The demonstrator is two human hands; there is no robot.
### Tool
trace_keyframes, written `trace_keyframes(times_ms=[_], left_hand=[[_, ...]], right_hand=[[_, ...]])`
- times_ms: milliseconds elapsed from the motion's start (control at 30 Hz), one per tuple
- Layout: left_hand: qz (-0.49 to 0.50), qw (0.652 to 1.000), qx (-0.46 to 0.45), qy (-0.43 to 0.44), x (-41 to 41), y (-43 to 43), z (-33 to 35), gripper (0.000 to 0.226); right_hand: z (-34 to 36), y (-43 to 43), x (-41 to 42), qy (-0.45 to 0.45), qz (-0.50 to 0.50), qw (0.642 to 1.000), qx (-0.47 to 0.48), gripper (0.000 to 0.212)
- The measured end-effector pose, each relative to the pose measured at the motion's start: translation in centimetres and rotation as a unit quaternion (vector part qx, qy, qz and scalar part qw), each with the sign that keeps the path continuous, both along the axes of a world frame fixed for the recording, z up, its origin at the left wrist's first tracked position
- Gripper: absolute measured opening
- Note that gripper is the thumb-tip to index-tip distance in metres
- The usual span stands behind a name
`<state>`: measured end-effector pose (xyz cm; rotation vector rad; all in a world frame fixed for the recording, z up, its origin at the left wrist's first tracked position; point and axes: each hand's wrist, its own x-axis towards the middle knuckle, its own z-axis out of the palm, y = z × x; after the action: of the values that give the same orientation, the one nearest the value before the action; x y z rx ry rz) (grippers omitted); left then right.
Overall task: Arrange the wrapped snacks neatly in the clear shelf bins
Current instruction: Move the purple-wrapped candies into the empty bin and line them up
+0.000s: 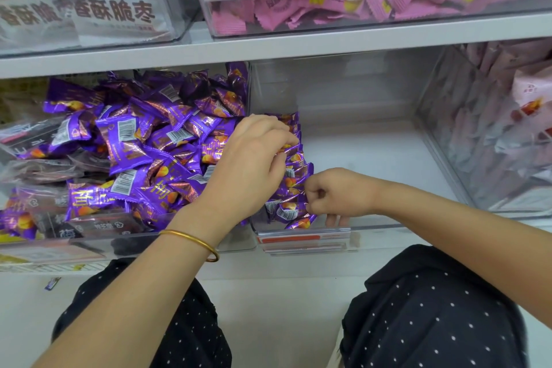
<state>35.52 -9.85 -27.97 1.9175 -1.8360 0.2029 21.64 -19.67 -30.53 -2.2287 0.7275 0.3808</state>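
— Hands?
— Left hand (254, 158), gold bangle (191, 243) at the wrist: fingers curled down onto the row of purple wrapped snacks (294, 155). Right hand (337, 194): pinches one purple snack (295, 188) at the row's near end.
— Location of row?
— Middle clear bin (373, 158), against its left wall. Left bin (89, 243): loose heap (134, 143), same snacks.

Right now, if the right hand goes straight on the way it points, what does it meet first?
The row of purple snacks: the right hand points left and seems to pinch one packet there.
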Motion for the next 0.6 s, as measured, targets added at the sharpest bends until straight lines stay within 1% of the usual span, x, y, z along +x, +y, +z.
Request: trace_keyframes(times_ms=[67, 133, 233, 267, 367, 500, 600], left_hand=[[0.001, 1.0, 0.002, 0.0, 0.0, 0.0, 0.0, 0.029], [0.002, 1.0, 0.004, 0.002, 0.0, 0.0, 0.0, 0.029], [0.001, 1.0, 0.002, 0.004, 0.0, 0.0, 0.0, 0.029], [0.001, 1.0, 0.001, 0.003, 0.0, 0.1, 0.0, 0.029], [0.002, 1.0, 0.0, 0.004, 0.0, 0.1, 0.0, 0.028], [-0.001, 1.0, 0.003, 0.008, 0.0, 0.1, 0.0, 0.029], [-0.002, 1.0, 0.004, 0.01, 0.0, 0.1, 0.0, 0.029]], right_hand=[[0.2, 0.2, 0.2, 0.016, -0.008, 1.0, -0.013, 0.021], [0.3, 0.5, 0.3, 0.027, -0.018, 0.999, -0.005, 0.022], [0.4, 0.7, 0.3, 0.023, -0.046, 0.998, 0.028, 0.006], [0.4, 0.7, 0.2, 0.023, -0.058, 0.997, 0.046, 0.004], [0.7, 0.9, 0.1, 0.025, -0.103, 0.99, 0.097, 0.005], [0.5, 1.2, 0.4, 0.015, -0.142, 0.976, 0.162, 0.016], [0.2, 1.4, 0.7, 0.01, -0.15, 0.974, 0.172, 0.021]])
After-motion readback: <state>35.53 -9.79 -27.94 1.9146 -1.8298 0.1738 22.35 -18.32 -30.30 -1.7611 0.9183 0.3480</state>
